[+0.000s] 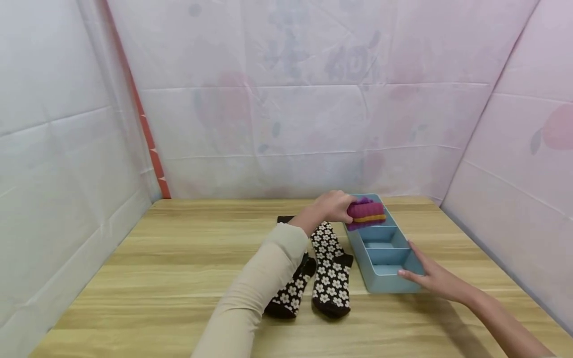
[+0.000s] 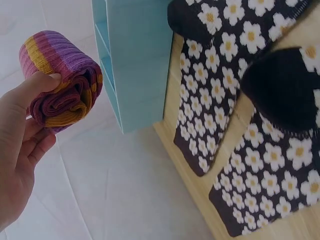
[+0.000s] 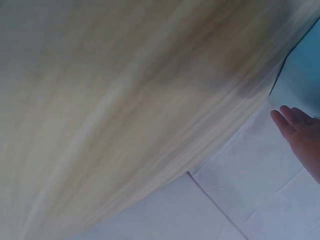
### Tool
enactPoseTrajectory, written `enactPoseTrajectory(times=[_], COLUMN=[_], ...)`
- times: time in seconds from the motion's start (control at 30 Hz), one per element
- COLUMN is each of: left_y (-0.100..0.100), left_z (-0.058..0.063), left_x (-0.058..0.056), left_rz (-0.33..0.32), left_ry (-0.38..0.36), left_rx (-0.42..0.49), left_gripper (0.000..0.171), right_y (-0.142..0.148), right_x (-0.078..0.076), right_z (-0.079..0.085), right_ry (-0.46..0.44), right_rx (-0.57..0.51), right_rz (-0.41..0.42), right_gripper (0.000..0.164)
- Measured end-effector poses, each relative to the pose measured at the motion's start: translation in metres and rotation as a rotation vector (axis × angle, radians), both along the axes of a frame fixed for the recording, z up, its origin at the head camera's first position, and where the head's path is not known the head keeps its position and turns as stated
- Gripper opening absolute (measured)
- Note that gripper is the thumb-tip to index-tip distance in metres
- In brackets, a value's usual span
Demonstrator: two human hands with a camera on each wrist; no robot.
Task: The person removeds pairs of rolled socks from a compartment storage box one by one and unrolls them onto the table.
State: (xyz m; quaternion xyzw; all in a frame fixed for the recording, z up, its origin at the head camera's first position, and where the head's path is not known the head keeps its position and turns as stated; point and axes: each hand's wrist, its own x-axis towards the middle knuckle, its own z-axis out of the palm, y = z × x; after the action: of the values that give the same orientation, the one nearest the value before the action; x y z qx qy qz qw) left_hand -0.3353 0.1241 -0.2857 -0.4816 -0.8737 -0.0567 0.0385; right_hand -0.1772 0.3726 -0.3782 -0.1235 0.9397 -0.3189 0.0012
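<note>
My left hand (image 1: 334, 205) pinches a rolled-up pair of socks (image 1: 367, 211), ribbed and striped in purple, magenta and mustard. Thumb and fingers press its sides, and the coiled end of the roll (image 2: 67, 100) shows in the left wrist view. The roll is held over the far part of a light blue divided box (image 1: 390, 285). My right hand (image 1: 429, 275) rests at the box's near right corner, thumb over the front rim and straight fingers (image 3: 287, 120) along the right side. The nearer compartments hold nothing; the roll partly hides the far ones.
Left of the box, a black sock with white flowers (image 1: 331, 278) lies flat on the wooden table (image 1: 179, 268). Another flowered sock (image 1: 291, 296) lies beside it, partly hidden by my left sleeve (image 1: 264, 278). Pale printed sheeting (image 1: 291, 124) encloses the back and sides.
</note>
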Motion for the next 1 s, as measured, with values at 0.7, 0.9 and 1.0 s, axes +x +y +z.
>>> enactPoseTrajectory(times=[0.7,0.9,1.0], left_y=[-0.035,-0.05,-0.062], left_z=[0.014,0.011,0.009], left_x=[-0.003,-0.006,-0.007], left_rz=[-0.017,-0.019,0.003], left_ry=[0.008,0.033,0.042], left_rx=[-0.02,-0.011,-0.008], left_gripper=[0.037,0.03,0.028], right_y=[-0.009,-0.037,-0.053], right_x=[-0.018,-0.036,-0.047], right_z=[0.029,0.048,0.057], right_ry=[0.259,0.294,0.29], right_rx=[0.107,0.158,0.176], right_rz=[0.036,0.095,0.114], right_gripper=[0.057,0.05,0.05])
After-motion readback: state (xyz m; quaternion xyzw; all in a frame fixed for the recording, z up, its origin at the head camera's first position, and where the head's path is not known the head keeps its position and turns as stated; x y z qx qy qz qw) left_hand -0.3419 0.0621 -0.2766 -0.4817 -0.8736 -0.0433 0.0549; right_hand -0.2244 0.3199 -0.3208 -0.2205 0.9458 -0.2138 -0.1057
